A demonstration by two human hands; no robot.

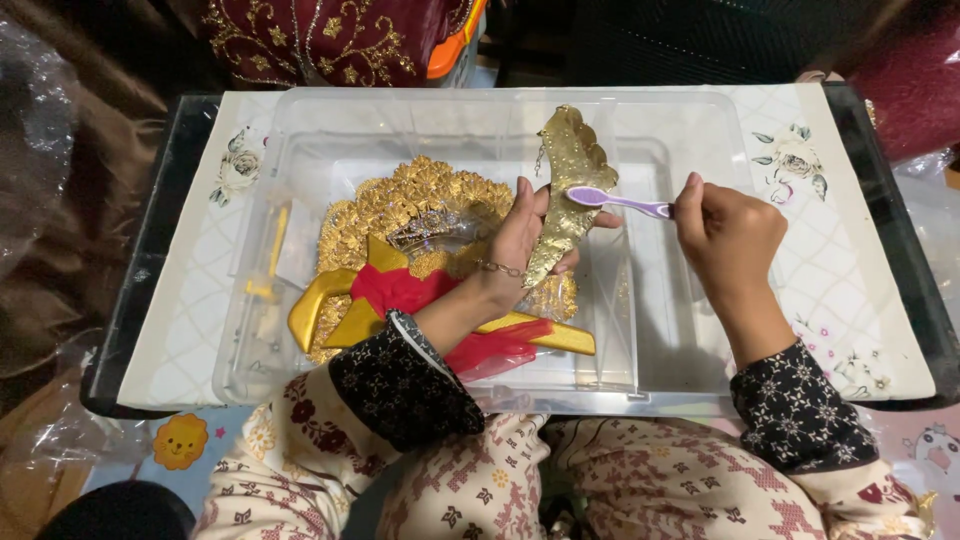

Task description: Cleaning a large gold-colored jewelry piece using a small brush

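Left hand (pixel 520 235): grip closed around the middle of a long gold leaf-shaped ornament piece (pixel 566 175), fingers wrapped behind it and thumb toward the front; the piece stands nearly upright, its broad scalloped top leaning slightly away from the person and its narrow lower end tapering below the palm. A thin bracelet (pixel 499 268) sits at that wrist. Right hand (pixel 730 235): grip clenched on the handle end of a purple toothbrush (pixel 620 203), held roughly level, with the brush head touching the upper face of the gold piece. Both hands work above a clear plastic bin (pixel 680 330) that rests on a surface covered by a white floral-patterned mat (pixel 850 300), itself lying on a dark tray (pixel 140 290). Inside the bin, to the left of the held piece, lies a large gold headdress of layered petal shapes (pixel 420 200) with a small silver jewelled section (pixel 435 228) at its centre. Red fabric (pixel 400 290) and yellow-gold band pieces (pixel 320 305) lie across its lower part, under the left forearm. Both forearms wear dark patterned sleeves (pixel 800 410). A maroon embroidered cloth (pixel 330 40) lies beyond the far edge of the tray
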